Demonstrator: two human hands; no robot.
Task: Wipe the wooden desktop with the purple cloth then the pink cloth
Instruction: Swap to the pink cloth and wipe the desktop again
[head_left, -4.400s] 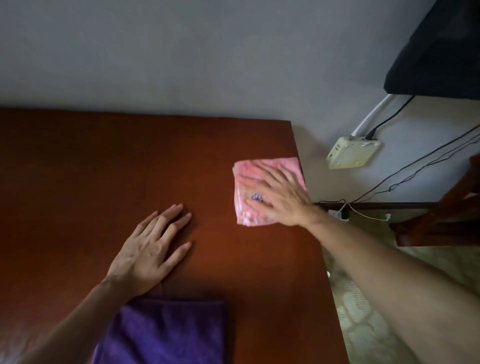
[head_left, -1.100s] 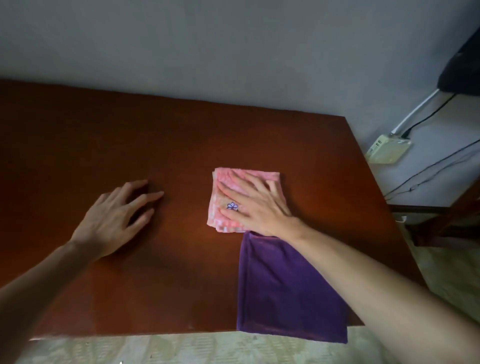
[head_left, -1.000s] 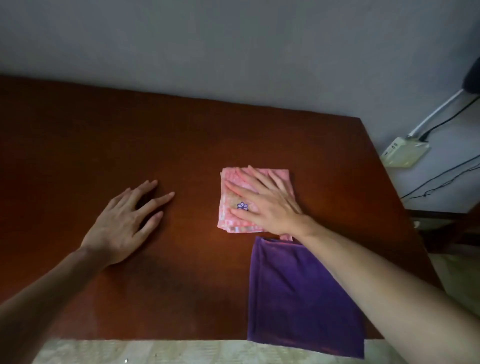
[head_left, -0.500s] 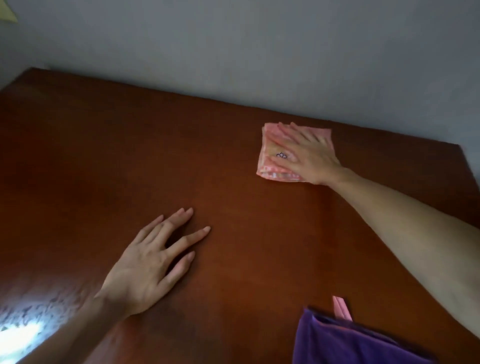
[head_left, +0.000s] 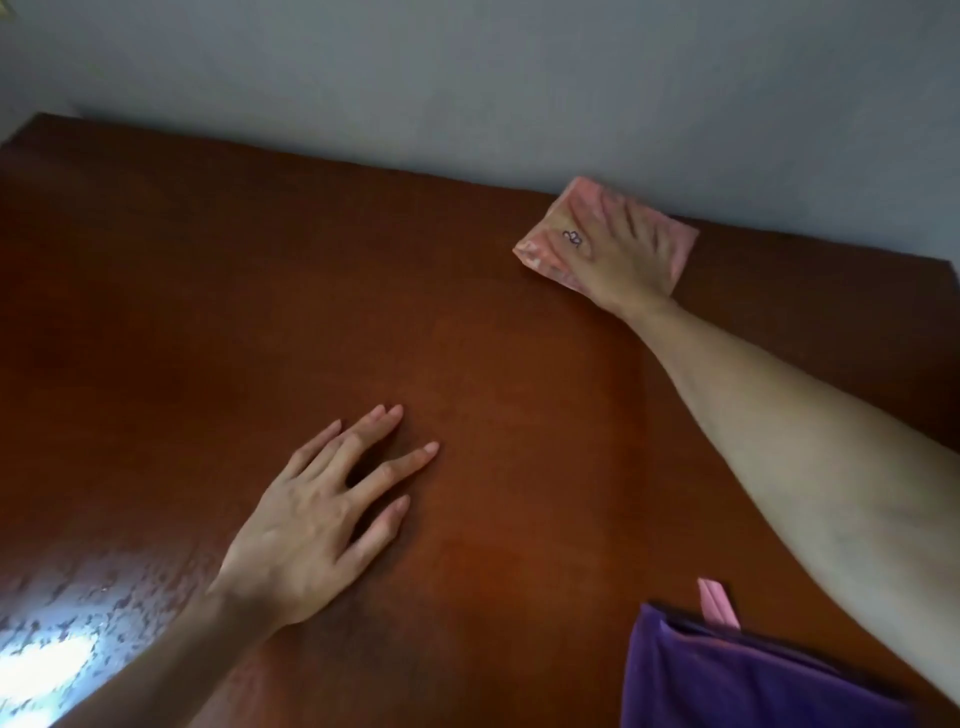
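Note:
The folded pink cloth (head_left: 540, 244) lies at the far edge of the reddish-brown wooden desktop (head_left: 260, 312), right against the wall. My right hand (head_left: 621, 254) presses flat on it with straight, spread fingers and covers most of it. My left hand (head_left: 322, 514) rests flat on the bare wood nearer to me, fingers spread, holding nothing. The purple cloth (head_left: 737, 680) lies folded at the desk's near right, partly under my right forearm, with a small pink loop (head_left: 717, 603) sticking out of its top edge.
A plain grey wall (head_left: 467, 78) runs along the desk's far edge. The desk's right edge (head_left: 948, 270) shows at the far right. A bright glare patch (head_left: 47, 670) sits on the wood at the near left.
My right hand has pushed the pink cloth away from the purple cloth, farther across the desk until it reaches the wall. My left hand stays flat on the wood.

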